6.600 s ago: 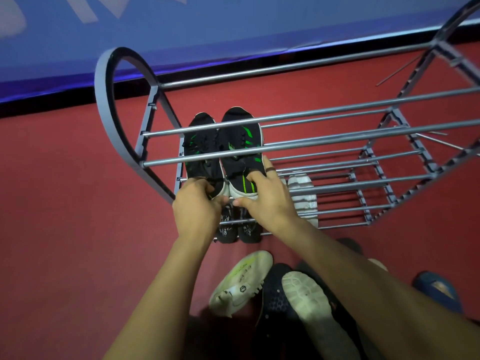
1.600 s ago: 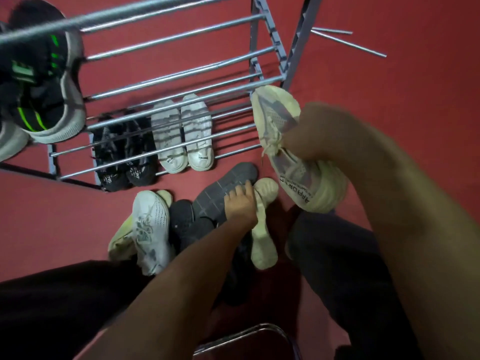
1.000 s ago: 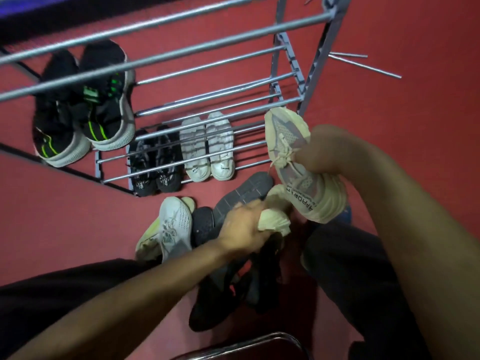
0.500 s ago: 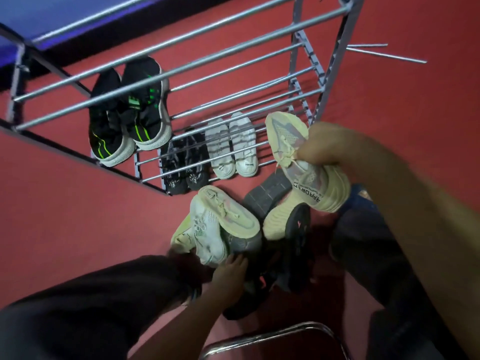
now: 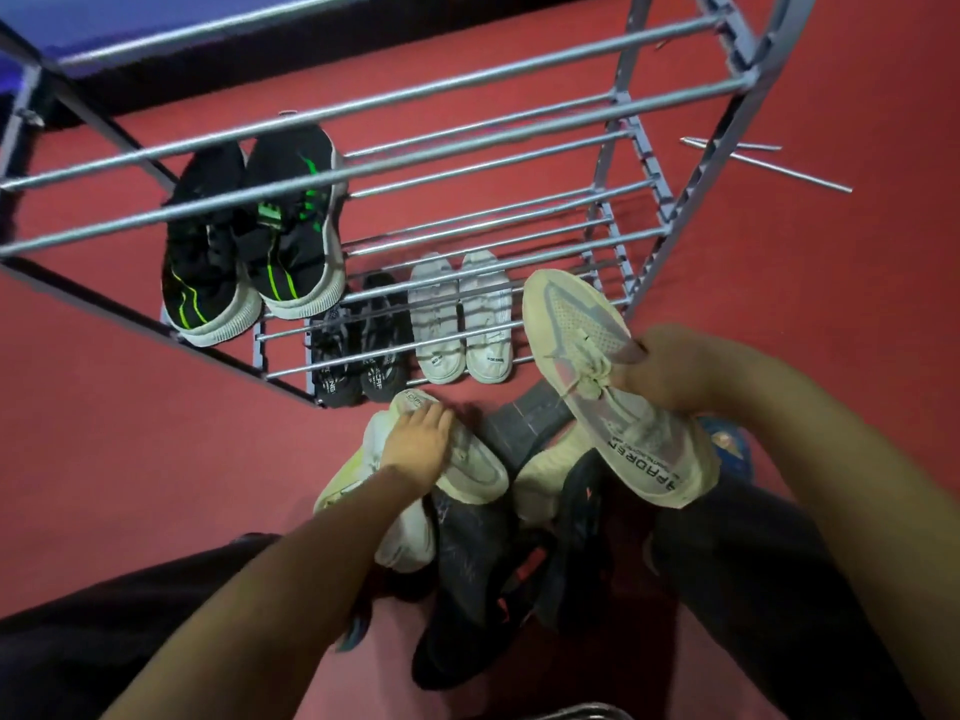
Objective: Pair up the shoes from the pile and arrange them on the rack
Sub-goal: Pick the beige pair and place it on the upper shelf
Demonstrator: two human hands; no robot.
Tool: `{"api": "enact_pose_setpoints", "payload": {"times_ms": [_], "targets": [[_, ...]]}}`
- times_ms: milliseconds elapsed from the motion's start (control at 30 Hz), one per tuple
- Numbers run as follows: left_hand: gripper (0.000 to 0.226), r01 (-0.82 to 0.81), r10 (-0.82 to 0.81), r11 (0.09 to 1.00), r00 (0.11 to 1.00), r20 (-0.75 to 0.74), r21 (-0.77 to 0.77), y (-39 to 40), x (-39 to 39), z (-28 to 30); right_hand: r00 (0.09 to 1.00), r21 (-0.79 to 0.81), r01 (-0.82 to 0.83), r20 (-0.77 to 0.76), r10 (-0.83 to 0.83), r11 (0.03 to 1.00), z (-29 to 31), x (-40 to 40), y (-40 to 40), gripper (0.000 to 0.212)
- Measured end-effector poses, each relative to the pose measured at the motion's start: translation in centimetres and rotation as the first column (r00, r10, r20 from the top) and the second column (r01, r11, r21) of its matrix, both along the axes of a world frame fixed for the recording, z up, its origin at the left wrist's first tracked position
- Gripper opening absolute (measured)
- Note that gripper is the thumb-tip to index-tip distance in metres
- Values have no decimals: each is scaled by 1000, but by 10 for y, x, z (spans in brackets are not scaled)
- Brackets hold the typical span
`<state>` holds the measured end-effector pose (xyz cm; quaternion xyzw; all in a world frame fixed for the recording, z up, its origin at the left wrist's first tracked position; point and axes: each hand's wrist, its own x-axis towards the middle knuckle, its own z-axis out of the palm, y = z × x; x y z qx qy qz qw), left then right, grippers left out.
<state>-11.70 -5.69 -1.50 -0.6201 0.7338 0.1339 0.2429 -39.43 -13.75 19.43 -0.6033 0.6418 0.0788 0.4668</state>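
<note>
**Two hands, two cream sneakers at the foot of the rack**

Two bare hands work over a pile of shoes [image 5: 519, 543] heaped on a red floor [image 5: 104, 433], seen from a head-worn camera looking down. The right hand [image 5: 670, 371] is closed around a cream knit sneaker [image 5: 618, 392] at its laces and collar, holding it clear of the pile with the toe pointing far, toward the rack, and the lettered heel near. The left hand [image 5: 418, 444] lies palm-down with fingers curled over a second cream sneaker [image 5: 462, 454] that rests on top of the pile; whether it is gripping or only pressing cannot be told. Beneath and beside that shoe lie a white sneaker [image 5: 405, 543], a pale yellow-green shoe [image 5: 337, 485] at the pile's left edge, several dark shoes, and one grey sole [image 5: 524, 413] turned upward between the two hands.

Beyond the pile stands a grey metal shoe rack [image 5: 467, 96] of horizontal bars. A black pair with green stripes [image 5: 249, 246] sits side by side on an upper tier at the left. On the lowest tier, a black pair [image 5: 358, 340] stands just left of a white pair [image 5: 462, 319], heels toward the camera. The rack's right part holds no shoes on the bars in view. Two loose metal rods [image 5: 753, 158] lie crossed on the floor to the far right of the rack. Dark trouser legs [image 5: 753, 563] frame the pile on either side.
</note>
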Motion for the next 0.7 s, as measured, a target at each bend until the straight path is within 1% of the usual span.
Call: {"api": "enact_pose_setpoints", "payload": {"times_ms": [100, 167, 233, 267, 333, 367, 400, 433, 467, 500, 533, 567, 600, 633, 667, 700], "targets": [[86, 114, -137, 977, 984, 116, 181, -25, 0, -17, 1000, 8, -5, -23, 6, 1000, -2, -5, -6, 24], [90, 120, -169, 953, 973, 157, 280, -25, 1, -34, 1000, 14, -13, -1, 13, 1000, -4, -6, -8, 18], [93, 94, -152, 957, 968, 197, 275, -19, 2, -49, 999, 19, -18, 42, 17, 1000, -5, -6, -8, 19], [90, 84, -141, 965, 965, 220, 249, -18, 0, -53, 998, 28, -14, 61, 12, 1000, -7, -6, -8, 19], [71, 86, -133, 977, 961, 244, 193, -23, -6, -52, 997, 31, -10, 75, 7, 999, -9, -4, -8, 16], [62, 112, -157, 978, 952, 263, 177, -26, -9, -46, 997, 31, -15, 80, 12, 999, -9, -4, -8, 15], [61, 145, -190, 975, 939, 288, 171, -28, -10, -41, 995, 34, -19, 96, 16, 999, -10, -4, -9, 14], [69, 184, -234, 966, 921, 311, 184, -27, -9, -34, 993, 35, -26, 117, 21, 999, -8, -3, -8, 11], [83, 197, -254, 959, 915, 315, 202, -23, -7, -25, 989, 43, -40, 145, 34, 998, -7, -2, -8, 10], [98, 157, -223, 961, 928, 300, 227, -17, -4, -12, 984, 52, -50, 171, 40, 997, -3, 0, -8, 11], [107, 81, -149, 965, 951, 270, 248, -10, -1, 2, 980, 62, -52, 198, 39, 997, -1, 1, -7, 9], [105, -41, -15, 963, 979, 205, 265, -1, 2, 19, 977, 79, -56, 212, 38, 995, 2, 2, -6, 6], [100, -162, 140, 949, 985, 99, 269, 8, 5, 35, 973, 95, -61, 229, 38, 994, 4, 4, -4, 9], [93, -278, 295, 919, 955, -22, 278, 16, 7, 55, 969, 105, -58, 243, 31, 993, 8, 5, -2, 18], [87, -367, 416, 882, 901, -122, 295, 24, 7, 77, 964, 119, -50, 264, 17, 992, 10, 5, 1, 29], [80, -460, 532, 833, 819, -215, 307, 31, 7, 97, 954, 141, -33, 300, -11, 990, 15, 6, 5, 36]]}}
